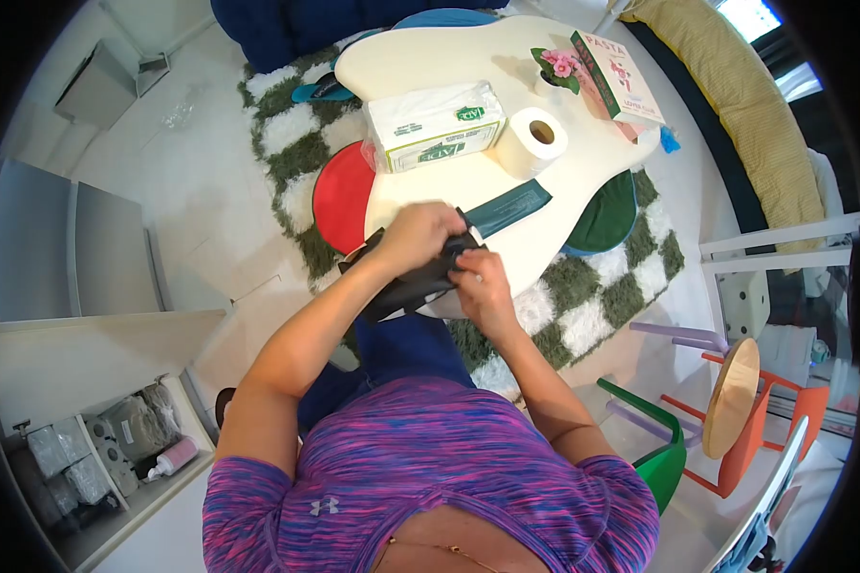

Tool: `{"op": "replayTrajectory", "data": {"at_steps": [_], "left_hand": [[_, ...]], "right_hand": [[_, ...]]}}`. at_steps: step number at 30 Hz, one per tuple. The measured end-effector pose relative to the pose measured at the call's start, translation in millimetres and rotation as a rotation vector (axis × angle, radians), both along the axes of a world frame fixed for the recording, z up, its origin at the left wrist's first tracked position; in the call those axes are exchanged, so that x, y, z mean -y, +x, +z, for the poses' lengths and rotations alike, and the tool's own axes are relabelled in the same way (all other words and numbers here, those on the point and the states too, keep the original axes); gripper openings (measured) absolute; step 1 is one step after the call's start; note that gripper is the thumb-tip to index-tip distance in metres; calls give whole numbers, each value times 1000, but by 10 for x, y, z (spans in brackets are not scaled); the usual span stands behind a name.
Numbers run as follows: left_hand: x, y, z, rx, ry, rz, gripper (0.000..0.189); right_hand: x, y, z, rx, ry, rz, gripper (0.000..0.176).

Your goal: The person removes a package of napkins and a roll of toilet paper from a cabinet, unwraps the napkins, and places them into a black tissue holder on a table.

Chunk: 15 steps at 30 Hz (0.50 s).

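Note:
Both my hands are on a soft-looking black item (406, 291), perhaps a bag or pouch, at the near edge of the white table. My left hand (419, 234) is closed over its upper side, fingers partly hidden. On the right side of it, my right hand (483, 284) pinches the black material. Just beyond my hands lies a flat dark green packet (511, 208). A wrapped pack of paper tissues (435, 126) and a white paper roll (532, 143) stand farther back on the table.
The wavy white table (420, 62) also carries a pink potted flower (554, 69) and a pasta box (618, 78). Red (342, 199) and green (604, 215) round seats sit beside it, on a checkered rug (597, 320). An open drawer (115, 468) is at lower left.

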State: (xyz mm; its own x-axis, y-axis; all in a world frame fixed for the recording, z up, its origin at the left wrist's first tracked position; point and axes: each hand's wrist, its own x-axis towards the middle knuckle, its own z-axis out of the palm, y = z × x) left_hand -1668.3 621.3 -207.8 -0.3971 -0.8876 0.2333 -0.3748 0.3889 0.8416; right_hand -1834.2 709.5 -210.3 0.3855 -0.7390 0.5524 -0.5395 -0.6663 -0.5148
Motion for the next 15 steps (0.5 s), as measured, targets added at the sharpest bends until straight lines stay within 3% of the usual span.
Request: {"op": "replayTrajectory", "data": {"at_steps": [2,6,7,10,11,14,15], "left_hand": [[271,134,223,-63,182,346,17],[226,271,458,29,141,127,22],[178,313,449,114,-38,159,33],[-172,421,600,431,-155,327,50],[-270,475,636,523,-43,349,53],[-420,559,734,734,311,293,42],[-452,585,685,644,261,270,29]], "right_hand": [[-138,20,-21,-13,14,22,25],[-222,56,91,-51,7,-88,27],[-190,33,123,-67,20,-121,27],[-138,31,254,-142,62,-187,26],[-134,78,381,-173,73,-191,26],[-136,310,602,-198,127,-67,28],[-132,434,594,-214,130,-29,28]]}}
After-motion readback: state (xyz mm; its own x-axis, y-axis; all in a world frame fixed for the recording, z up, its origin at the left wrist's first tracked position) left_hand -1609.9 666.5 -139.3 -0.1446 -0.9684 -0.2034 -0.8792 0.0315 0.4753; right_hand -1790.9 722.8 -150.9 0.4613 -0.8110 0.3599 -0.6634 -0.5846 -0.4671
